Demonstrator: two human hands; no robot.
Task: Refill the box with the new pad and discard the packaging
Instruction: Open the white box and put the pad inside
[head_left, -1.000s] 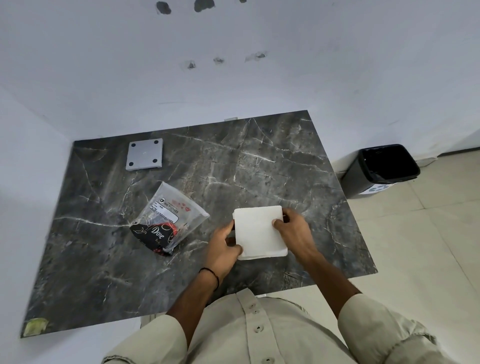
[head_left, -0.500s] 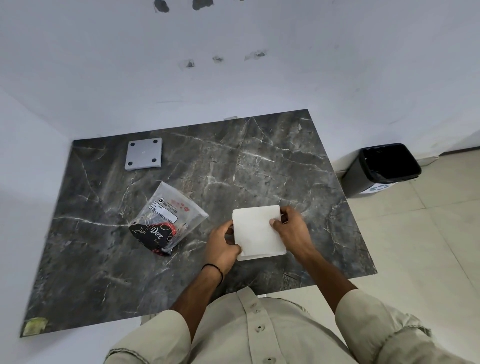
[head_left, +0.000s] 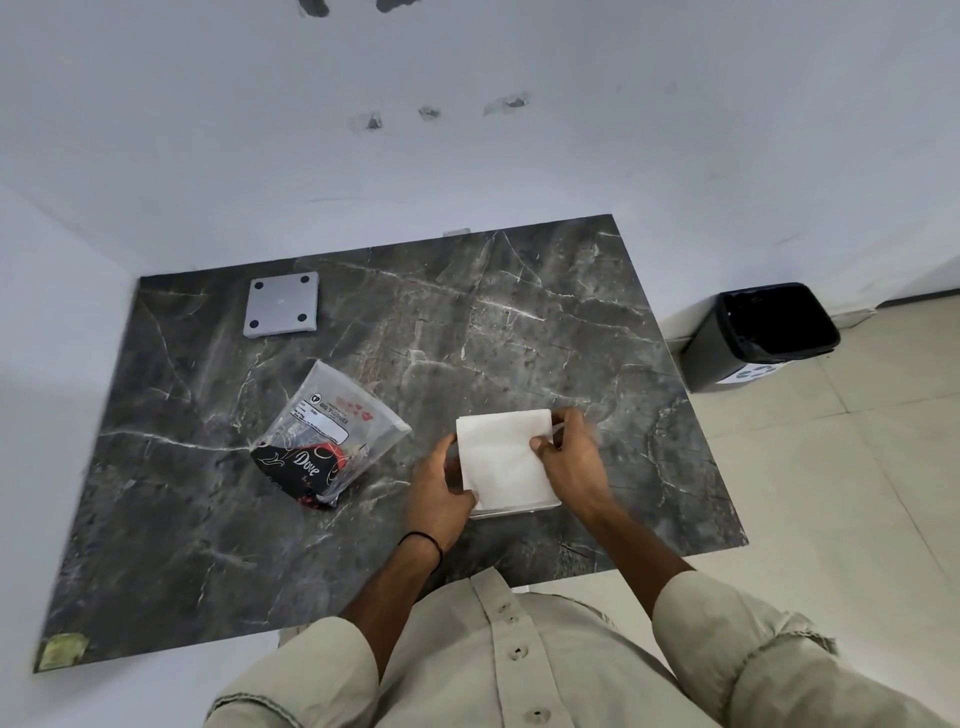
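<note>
A white square pad of tissues (head_left: 501, 457) sits in a box near the table's front edge; only a thin sliver of the box (head_left: 514, 510) shows under it. My left hand (head_left: 441, 493) grips the pad's left side. My right hand (head_left: 574, 454) lies on its right side, thumb pressing on the top sheet. The clear plastic packaging (head_left: 327, 439), with a black and red printed end, lies flat on the table to the left of my hands.
A grey square lid or base plate (head_left: 282, 305) lies at the back left of the dark marble table (head_left: 519, 332). A black waste bin (head_left: 761, 335) stands on the tiled floor to the right of the table. White walls border the back and left.
Both hands stay on the pad with only slight shifts of the fingers. The packaging and grey plate have not moved.
</note>
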